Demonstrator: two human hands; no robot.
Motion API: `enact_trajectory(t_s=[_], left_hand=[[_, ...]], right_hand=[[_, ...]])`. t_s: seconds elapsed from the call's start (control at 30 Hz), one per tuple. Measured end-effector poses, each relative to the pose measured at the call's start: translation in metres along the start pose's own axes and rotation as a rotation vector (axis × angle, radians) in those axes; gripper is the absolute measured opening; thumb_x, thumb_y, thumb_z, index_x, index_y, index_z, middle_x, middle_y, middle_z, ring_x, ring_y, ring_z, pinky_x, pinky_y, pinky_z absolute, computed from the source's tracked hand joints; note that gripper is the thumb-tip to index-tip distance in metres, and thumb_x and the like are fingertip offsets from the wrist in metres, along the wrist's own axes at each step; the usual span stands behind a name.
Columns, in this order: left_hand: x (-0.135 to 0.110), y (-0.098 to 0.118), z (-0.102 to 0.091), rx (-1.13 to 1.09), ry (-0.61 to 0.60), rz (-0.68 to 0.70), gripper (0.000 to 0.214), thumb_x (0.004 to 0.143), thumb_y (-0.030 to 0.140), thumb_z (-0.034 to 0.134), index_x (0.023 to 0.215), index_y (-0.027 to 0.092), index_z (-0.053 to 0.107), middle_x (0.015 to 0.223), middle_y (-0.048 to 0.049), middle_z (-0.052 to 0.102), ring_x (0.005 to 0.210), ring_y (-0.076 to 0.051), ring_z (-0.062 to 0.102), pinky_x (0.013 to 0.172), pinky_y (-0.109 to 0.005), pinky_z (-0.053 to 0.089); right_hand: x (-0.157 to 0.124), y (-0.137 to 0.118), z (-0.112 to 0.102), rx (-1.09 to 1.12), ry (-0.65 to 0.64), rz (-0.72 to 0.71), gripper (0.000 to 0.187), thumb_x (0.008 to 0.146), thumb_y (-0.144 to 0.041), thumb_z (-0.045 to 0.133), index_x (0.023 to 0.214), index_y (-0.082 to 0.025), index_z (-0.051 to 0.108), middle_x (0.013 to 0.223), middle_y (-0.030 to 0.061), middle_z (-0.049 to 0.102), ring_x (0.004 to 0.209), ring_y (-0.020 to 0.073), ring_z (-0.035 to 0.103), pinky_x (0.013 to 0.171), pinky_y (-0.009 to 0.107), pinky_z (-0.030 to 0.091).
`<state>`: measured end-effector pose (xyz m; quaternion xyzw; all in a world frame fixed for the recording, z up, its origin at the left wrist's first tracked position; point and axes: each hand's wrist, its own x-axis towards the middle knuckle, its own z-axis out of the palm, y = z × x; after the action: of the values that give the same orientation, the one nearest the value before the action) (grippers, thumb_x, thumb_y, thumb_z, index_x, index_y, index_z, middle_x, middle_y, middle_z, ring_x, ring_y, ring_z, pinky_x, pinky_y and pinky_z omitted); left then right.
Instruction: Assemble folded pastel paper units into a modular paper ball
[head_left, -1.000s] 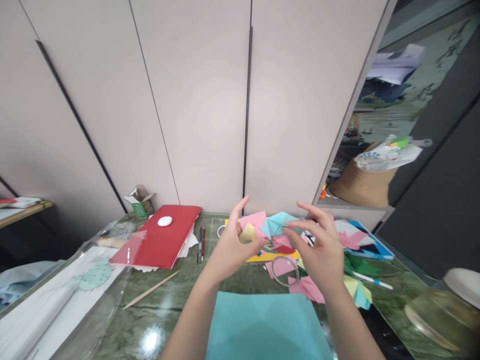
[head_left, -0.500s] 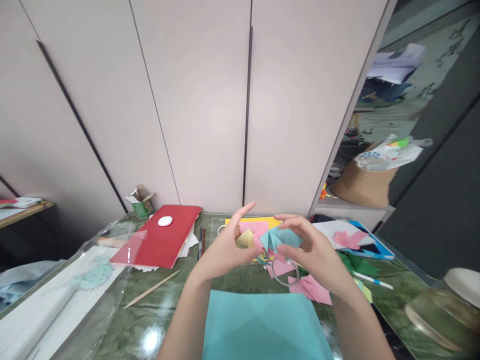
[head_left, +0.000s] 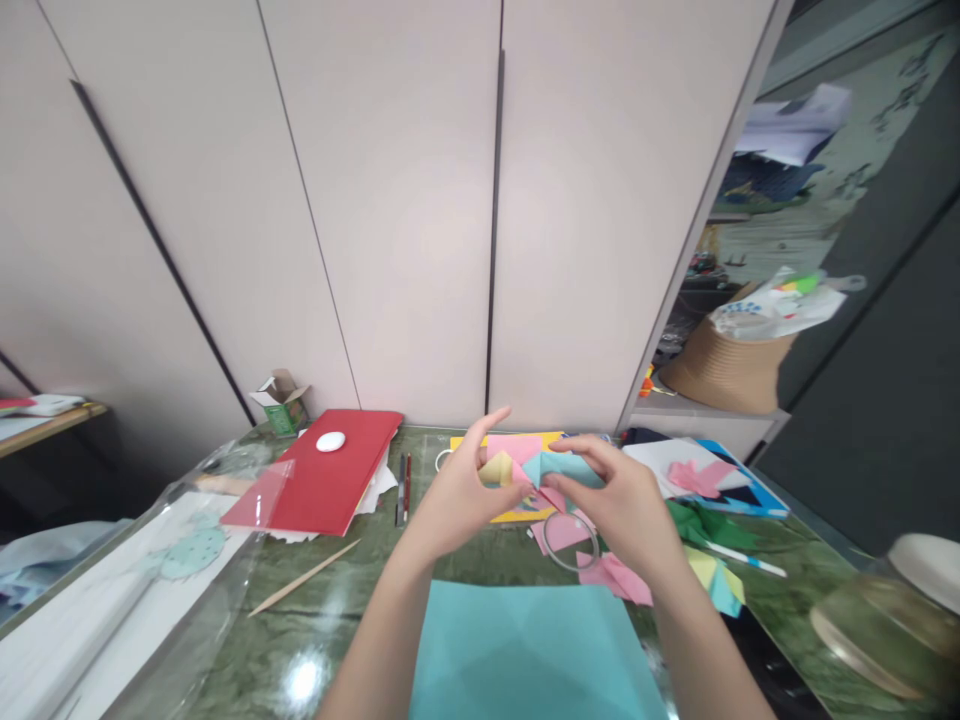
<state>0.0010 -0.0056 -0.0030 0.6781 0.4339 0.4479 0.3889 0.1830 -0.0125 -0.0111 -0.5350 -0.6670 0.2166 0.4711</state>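
Both my hands are raised over the green marble table (head_left: 330, 620) and pinch a folded paper piece (head_left: 534, 466) made of pink, yellow and light blue flaps. My left hand (head_left: 459, 495) grips its yellow and pink side with thumb and fingers, the index finger sticking up. My right hand (head_left: 619, 505) closes on its light blue side. Below them lies a large light blue paper sheet (head_left: 536, 655) at the table's near edge. A clear tape ring (head_left: 570, 541) rests on pink paper scraps (head_left: 611, 577) under my right hand.
A red folder (head_left: 319, 480) with a white oval object (head_left: 330, 441) lies to the left, pens (head_left: 403, 487) beside it and a wooden stick (head_left: 301, 579) nearer me. A clear plastic sleeve (head_left: 142, 590) covers the left. Coloured papers (head_left: 712, 475) and a glass bowl (head_left: 877, 625) sit right.
My right hand, open one second ago, has closed on the blue side of the folded paper. Both hands now hold it together, shifted slightly left.
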Motion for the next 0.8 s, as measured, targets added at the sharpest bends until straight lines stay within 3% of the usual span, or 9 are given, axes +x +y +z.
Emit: enact_trajectory(t_s=[0.1, 0.2, 0.27, 0.37, 0.5, 0.63, 0.8], left_hand=[[0.005, -0.003, -0.002, -0.022, -0.036, 0.018, 0.043, 0.069, 0.027, 0.066, 0.11, 0.022, 0.058, 0.097, -0.005, 0.06, 0.09, -0.019, 0.054, 0.078, -0.03, 0.043], [0.01, -0.009, -0.003, -0.201, -0.139, -0.016, 0.026, 0.071, 0.026, 0.064, 0.094, 0.016, 0.061, 0.09, -0.006, 0.064, 0.084, -0.019, 0.058, 0.074, -0.032, 0.046], [0.014, -0.013, -0.003, -0.346, -0.161, -0.03, 0.029, 0.07, 0.025, 0.066, 0.096, 0.015, 0.06, 0.09, -0.0069, 0.065, 0.082, -0.019, 0.06, 0.074, -0.032, 0.047], [0.017, -0.018, -0.004, -0.488, -0.151, -0.033, 0.036, 0.068, 0.023, 0.069, 0.1, 0.013, 0.059, 0.093, -0.0082, 0.066, 0.083, -0.019, 0.061, 0.075, -0.031, 0.047], [0.018, -0.018, -0.004, -0.589, -0.152, -0.044, 0.035, 0.067, 0.02, 0.07, 0.099, 0.013, 0.06, 0.09, -0.0087, 0.067, 0.082, -0.019, 0.063, 0.073, -0.03, 0.046], [0.016, -0.015, -0.004, -0.701, -0.181, -0.068, 0.031, 0.065, 0.02, 0.07, 0.094, 0.013, 0.06, 0.081, -0.0069, 0.068, 0.074, -0.019, 0.063, 0.067, -0.029, 0.047], [0.015, -0.014, -0.002, -0.729, -0.196, -0.053, 0.033, 0.065, 0.022, 0.071, 0.095, 0.014, 0.06, 0.081, -0.0065, 0.067, 0.072, -0.018, 0.063, 0.066, -0.029, 0.047]], right_hand=[[0.002, 0.0, -0.003, 0.055, -0.07, 0.031, 0.024, 0.07, -0.026, 0.065, 0.094, -0.024, 0.063, 0.091, 0.0013, 0.071, 0.082, 0.0208, 0.065, 0.072, 0.032, 0.048], [0.005, 0.002, -0.009, 0.101, -0.197, -0.014, 0.024, 0.075, -0.033, 0.062, 0.097, -0.025, 0.064, 0.091, 0.0007, 0.07, 0.081, 0.0192, 0.063, 0.07, 0.03, 0.048], [0.007, 0.006, -0.014, 0.178, -0.258, -0.033, 0.026, 0.08, -0.038, 0.057, 0.101, -0.025, 0.065, 0.093, 0.0013, 0.069, 0.084, 0.019, 0.062, 0.072, 0.029, 0.048], [0.009, 0.013, -0.02, 0.363, -0.278, 0.049, 0.033, 0.081, -0.043, 0.056, 0.106, -0.024, 0.064, 0.097, 0.0036, 0.068, 0.085, 0.0191, 0.062, 0.07, 0.029, 0.049], [0.01, 0.018, -0.021, 0.545, -0.295, 0.144, 0.035, 0.078, -0.043, 0.06, 0.106, -0.022, 0.062, 0.086, 0.0044, 0.067, 0.073, 0.017, 0.062, 0.062, 0.027, 0.049], [0.009, 0.014, -0.014, 0.724, -0.22, 0.153, 0.029, 0.075, -0.04, 0.064, 0.097, -0.024, 0.057, 0.064, -0.0024, 0.06, 0.057, 0.0127, 0.057, 0.055, 0.025, 0.047], [0.008, 0.011, -0.01, 0.717, -0.18, 0.141, 0.028, 0.072, -0.042, 0.066, 0.089, -0.021, 0.058, 0.065, -0.0012, 0.061, 0.055, 0.0126, 0.056, 0.053, 0.024, 0.046]])
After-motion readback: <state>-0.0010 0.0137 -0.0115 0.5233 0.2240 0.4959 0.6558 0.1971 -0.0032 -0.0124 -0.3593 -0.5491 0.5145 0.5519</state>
